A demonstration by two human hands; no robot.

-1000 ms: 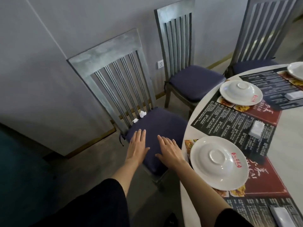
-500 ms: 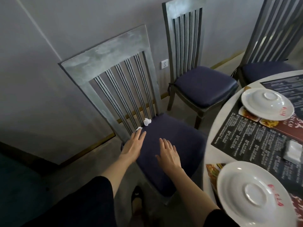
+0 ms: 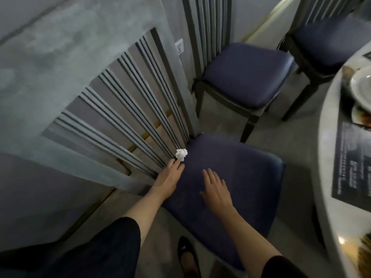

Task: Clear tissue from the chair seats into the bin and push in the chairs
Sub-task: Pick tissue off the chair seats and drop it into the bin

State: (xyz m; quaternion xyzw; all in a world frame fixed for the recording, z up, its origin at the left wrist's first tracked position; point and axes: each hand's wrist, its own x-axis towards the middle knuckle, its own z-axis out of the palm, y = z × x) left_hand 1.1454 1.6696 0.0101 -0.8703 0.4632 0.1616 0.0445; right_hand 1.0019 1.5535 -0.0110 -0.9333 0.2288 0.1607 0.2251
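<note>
Landmark: near chair [image 3: 224, 177], navy seat cushion, grey slatted back [image 3: 124, 109] leaning off to the left of the seat. Far left of it, grey wall [image 3: 60, 47]; dark sleeve [image 3: 96, 251] low, left of the seat's front. Left hand [image 3: 169, 178] at the seat's back-left corner, palm down, fingers [image 3: 177, 165] stretched out flat and unclenched, gripping nothing. Fingertips right at the crumpled white tissue [image 3: 181, 154], touching or just short, cannot tell which. Tissue sits on the cushion against the bottom of the back slats, just beyond the left hand. Whether a second scrap hides under the hand, cannot tell. Right hand [image 3: 216, 189] over the middle of the seat, palm down, fingers spread, holding nothing, well apart from the tissue; resting on the cushion or hovering, cannot tell. Black shoe [image 3: 187, 255] on the floor [image 3: 216, 127] by the seat's front edge, between the two forearms. Wall socket [image 3: 179, 48] beyond the top right of the chair back. Second chair [image 3: 245, 75], same navy cushion, beyond the seat to its right, nothing visible on it. Third chair [image 3: 325, 39] further right, partly cut off. Round desk [image 3: 329, 137] right of the near chair, apart from it, with a dark menu mat [image 3: 353, 163] and a white plate [image 3: 361, 85] at the frame edge. Frame blurred.
</note>
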